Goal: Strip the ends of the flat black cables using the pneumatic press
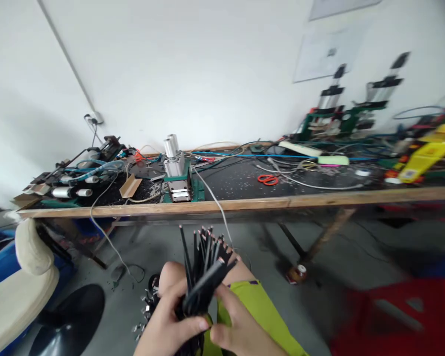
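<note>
A bundle of black cables (203,277) with reddish cut ends stands upright over my lap. My left hand (170,314) is closed around its lower left side, thumb pressed across the front. From the right, my right hand (235,316) grips the same bundle, its thumb near the left thumb. The lower part of the bundle is partly hidden by my hands. Just left of my left hand, metal connector ends (147,309) hang by my knee.
A long black workbench (237,185) with a wooden edge runs ahead, bearing a small pneumatic press (178,173), red-handled scissors (267,179), loose hoses and a yellow tool (426,155). A cream chair (20,306) stands left, a red stool (400,316) right.
</note>
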{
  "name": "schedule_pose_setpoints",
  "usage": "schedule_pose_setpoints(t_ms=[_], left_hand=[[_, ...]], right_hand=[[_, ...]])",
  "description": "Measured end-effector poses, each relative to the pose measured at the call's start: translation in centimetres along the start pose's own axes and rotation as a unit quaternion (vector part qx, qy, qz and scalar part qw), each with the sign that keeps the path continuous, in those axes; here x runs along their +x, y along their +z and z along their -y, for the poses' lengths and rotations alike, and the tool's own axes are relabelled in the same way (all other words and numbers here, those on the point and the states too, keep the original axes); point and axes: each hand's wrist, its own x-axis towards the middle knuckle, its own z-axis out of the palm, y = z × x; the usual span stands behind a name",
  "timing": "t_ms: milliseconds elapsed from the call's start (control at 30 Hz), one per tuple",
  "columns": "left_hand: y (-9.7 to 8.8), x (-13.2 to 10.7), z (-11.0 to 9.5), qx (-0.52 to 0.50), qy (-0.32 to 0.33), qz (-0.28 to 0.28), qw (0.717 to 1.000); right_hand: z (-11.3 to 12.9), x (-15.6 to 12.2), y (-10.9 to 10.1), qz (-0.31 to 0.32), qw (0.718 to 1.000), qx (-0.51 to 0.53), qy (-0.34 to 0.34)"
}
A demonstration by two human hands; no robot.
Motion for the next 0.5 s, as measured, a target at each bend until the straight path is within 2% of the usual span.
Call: schedule_pose_setpoints(t_ms=[33,100,133,167,267,333,400,500], left_hand=[[0.5,-0.8,0.2,0.005,-0.015,0.044,0.999],[2.1,-2.5,0.9,0.01,-0.054,0.13,0.99],[3.1,-3.3,1.4,-0.004,-0.063,0.109,0.992],[4.1,-4.1,1.8,-0.009,-0.077,0.112,0.991],[6.1,-5.8,2.2,-0.034,-0.093,0.13,0.987],[6.3,-6.1,1.7,-0.057,-0.094,0.138,0.984],[6.0,-6.1,1.0,-0.069,-0.091,0.139,0.984],[5.1,-5.6,0.0,-0.042,-0.05,0.143,0.988]], right_hand=[[0.4,-0.4,0.2,0.018,0.997,0.071,0.037],[2.0,-0.4,0.2,0.02,0.985,0.165,0.046],[3.1,-0.2,0.1,0.006,0.981,0.19,0.035],[4.2,-0.1,-0.1,-0.017,0.978,0.207,0.02],[7.0,0.1,-0.8,-0.004,0.973,0.228,-0.02],[7.9,0.0,-1.0,0.011,0.97,0.239,-0.039],[8.2,-0.1,-0.9,-0.001,0.967,0.251,-0.045],[8.0,-0.1,-0.6,-0.008,0.965,0.258,-0.036]])
